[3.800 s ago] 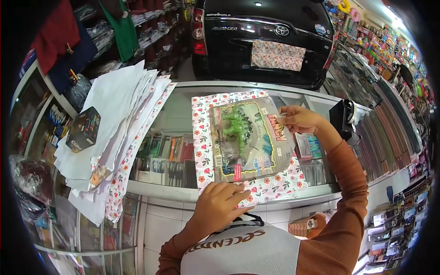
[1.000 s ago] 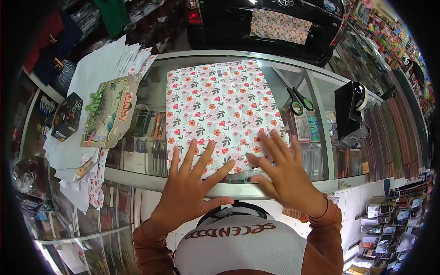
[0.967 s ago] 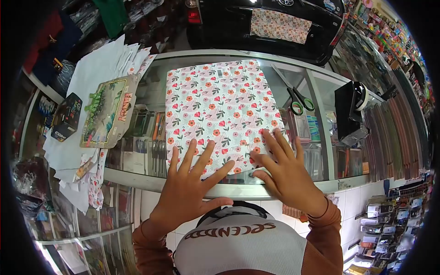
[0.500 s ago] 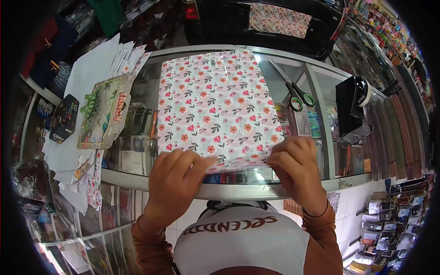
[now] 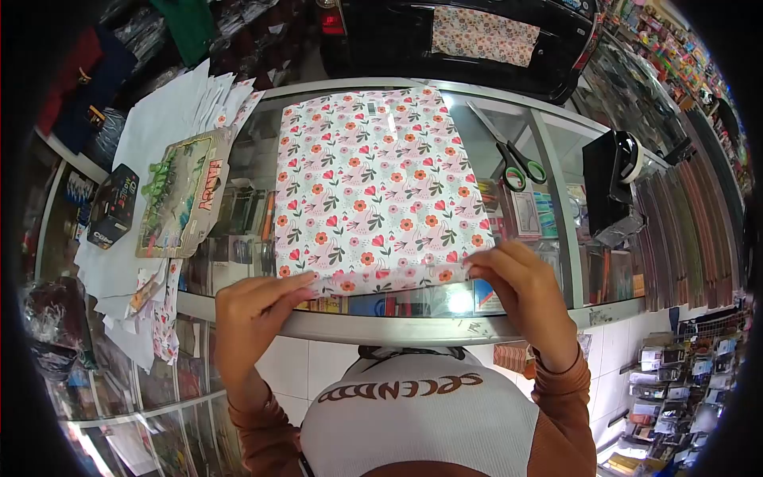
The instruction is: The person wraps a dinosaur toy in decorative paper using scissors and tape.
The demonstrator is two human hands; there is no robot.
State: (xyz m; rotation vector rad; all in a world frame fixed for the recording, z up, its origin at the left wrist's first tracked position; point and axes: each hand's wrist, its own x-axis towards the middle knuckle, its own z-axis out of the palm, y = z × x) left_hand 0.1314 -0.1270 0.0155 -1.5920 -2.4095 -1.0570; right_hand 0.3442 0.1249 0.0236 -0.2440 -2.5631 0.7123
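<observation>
Floral paper (image 5: 381,183) lies on the glass counter, with its near edge folded up in a narrow strip. At the near left corner my left hand (image 5: 258,310) pinches the fold between thumb and fingers. The near right corner is pinched by my right hand (image 5: 520,282). Right of the paper's upper part are scissors (image 5: 513,159) with black and green handles, their blades slightly apart.
White paper sheets (image 5: 163,119) are piled at the left, under a toy dinosaur package (image 5: 183,199) and a black cube box (image 5: 114,207). A black tape dispenser (image 5: 608,187) stands at the right, beside stacked boards (image 5: 691,230). The counter's metal edge (image 5: 397,327) runs in front.
My left hand has moved left to the paper's corner. My right hand has shifted slightly. The near edge now shows a flatter, straighter fold, with more glass visible below it.
</observation>
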